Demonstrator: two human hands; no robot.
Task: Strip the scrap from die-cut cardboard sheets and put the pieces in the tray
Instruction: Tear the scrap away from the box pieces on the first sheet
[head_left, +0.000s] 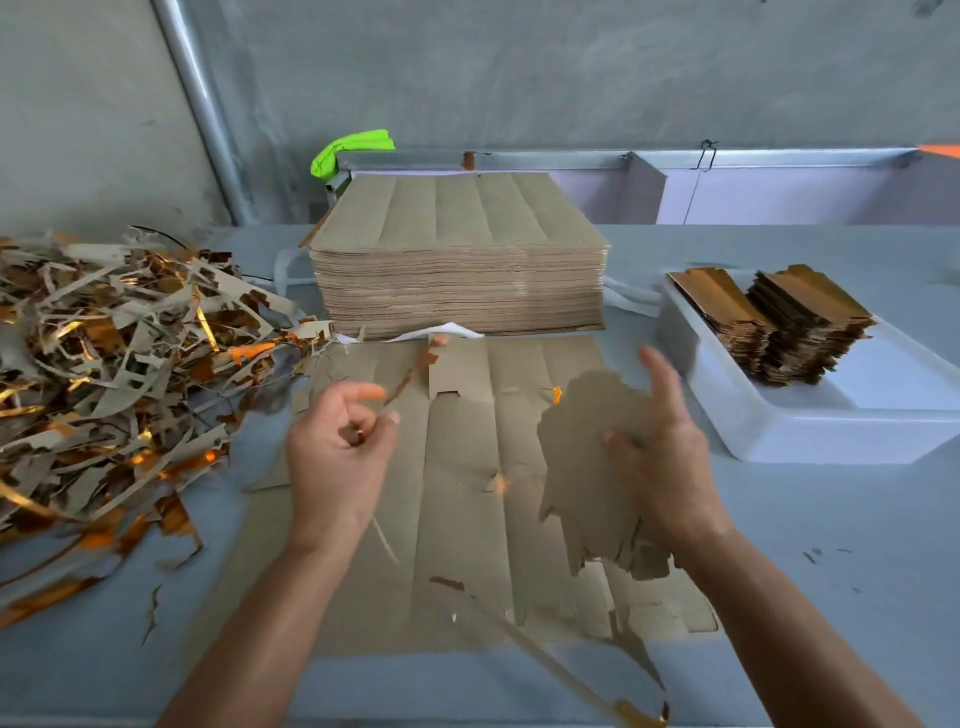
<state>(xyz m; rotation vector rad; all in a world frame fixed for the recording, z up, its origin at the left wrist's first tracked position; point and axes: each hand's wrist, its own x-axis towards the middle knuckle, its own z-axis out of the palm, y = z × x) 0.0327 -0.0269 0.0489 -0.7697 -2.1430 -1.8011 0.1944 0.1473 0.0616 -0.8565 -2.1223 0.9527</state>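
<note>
Right, left hand (337, 447) is pinching a thin scrap strip (410, 376) above the die-cut sheet (457, 493) on the counter (831, 545); right hand (660, 457) is gripping stripped pieces (582, 467), fingers half-spread, near the white tray (779, 431).

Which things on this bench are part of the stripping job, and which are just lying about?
Job: left hand pinching a scrap strip; right hand holding stripped pieces; die-cut sheet underneath; stack of sheets; white tray with finished pieces; scrap pile.

Lying about: green cloth; metal pipe; wire hook.
</note>
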